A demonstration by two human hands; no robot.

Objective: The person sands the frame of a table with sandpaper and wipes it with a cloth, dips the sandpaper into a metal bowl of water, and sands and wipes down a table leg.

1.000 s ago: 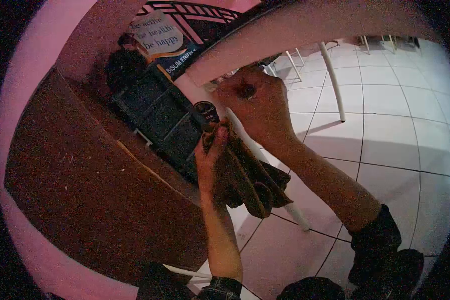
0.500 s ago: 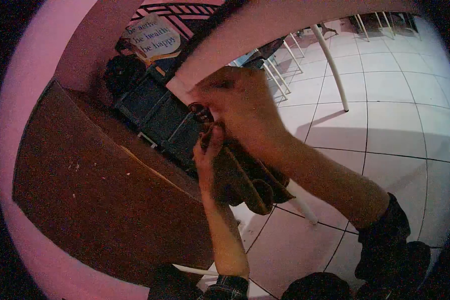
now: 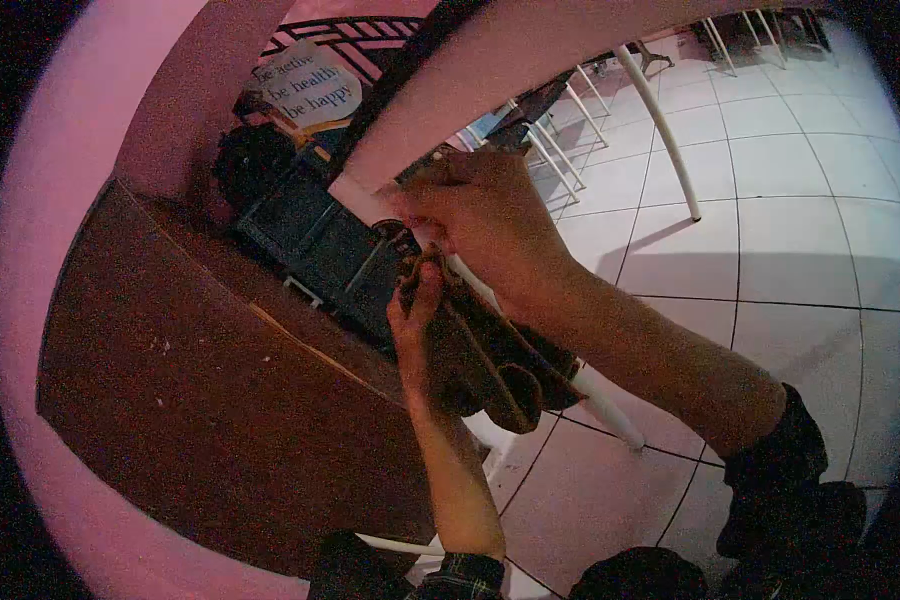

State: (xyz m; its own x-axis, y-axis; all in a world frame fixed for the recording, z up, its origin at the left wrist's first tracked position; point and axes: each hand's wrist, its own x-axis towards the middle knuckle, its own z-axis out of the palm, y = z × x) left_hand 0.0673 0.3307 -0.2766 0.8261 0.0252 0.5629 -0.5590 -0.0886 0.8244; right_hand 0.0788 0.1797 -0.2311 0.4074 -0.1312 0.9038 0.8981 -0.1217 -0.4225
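Note:
My left hand [image 3: 415, 312] is closed around the gathered upper end of a dark brown cloth-like item [image 3: 500, 385], its thumb on top. The item hangs in folds below that hand, with lighter edges along it. Just above, my right hand [image 3: 495, 215] has its fingers curled together close to the gathered end. What the right fingers pinch is hidden. A small dark looped piece [image 3: 394, 236] sticks out between the two hands; its kind is too dim to make out.
A brown tabletop [image 3: 220, 400] with small pale specks lies at left. Beyond it stands a dark box-like case [image 3: 310, 235], below a sign [image 3: 313, 85] reading "be active be health be happy". White legs [image 3: 660, 130] stand on the white tiled floor [image 3: 800, 260] at right.
The view has shifted slightly. My right hand's fingers have moved a little up and away from the left thumb; the left hand keeps its hold on the brown item.

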